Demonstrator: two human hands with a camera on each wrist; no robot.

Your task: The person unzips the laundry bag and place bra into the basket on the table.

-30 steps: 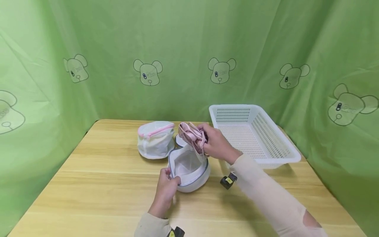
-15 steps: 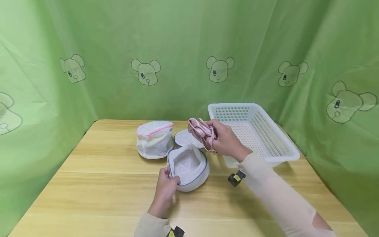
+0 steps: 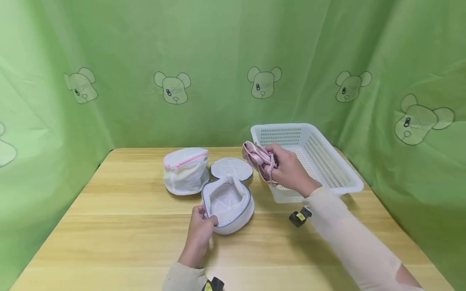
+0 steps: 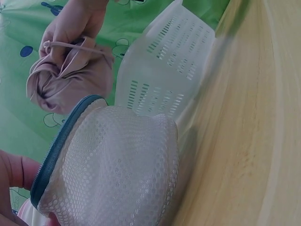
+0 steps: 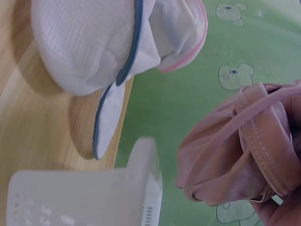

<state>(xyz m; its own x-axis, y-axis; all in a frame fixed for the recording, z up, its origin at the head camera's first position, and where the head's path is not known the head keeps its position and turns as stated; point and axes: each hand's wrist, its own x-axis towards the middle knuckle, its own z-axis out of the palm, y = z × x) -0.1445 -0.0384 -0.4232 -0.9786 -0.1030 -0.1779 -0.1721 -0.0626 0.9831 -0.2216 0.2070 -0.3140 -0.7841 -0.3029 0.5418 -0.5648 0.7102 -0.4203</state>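
My left hand (image 3: 200, 232) pinches the front-left rim of a white mesh laundry bag (image 3: 236, 226) with a blue zipper. The bag stands on the table, unzipped, its round lid (image 3: 231, 168) folded back behind it. Its inside shows no contents. My right hand (image 3: 291, 167) grips a bundled pink bra (image 3: 259, 158) with thin straps, held in the air right of the bag and overlapping the basket's near-left corner. In the left wrist view the bra (image 4: 70, 82) hangs crumpled beyond the mesh bag (image 4: 117, 165). The right wrist view shows its stitched strap (image 5: 268, 141) close up.
A white perforated plastic basket (image 3: 327, 159) stands at the right of the wooden table (image 3: 120, 238). A second mesh bag (image 3: 187, 173) with a pink zipper, zipped up and bulging, sits at the back left. Green curtains (image 3: 218, 117) enclose the back and sides.
My right hand has carried the bra from over the bag's opening rightward to the basket's left side, uncovering the folded-back lid. The left hand keeps its hold on the rim.
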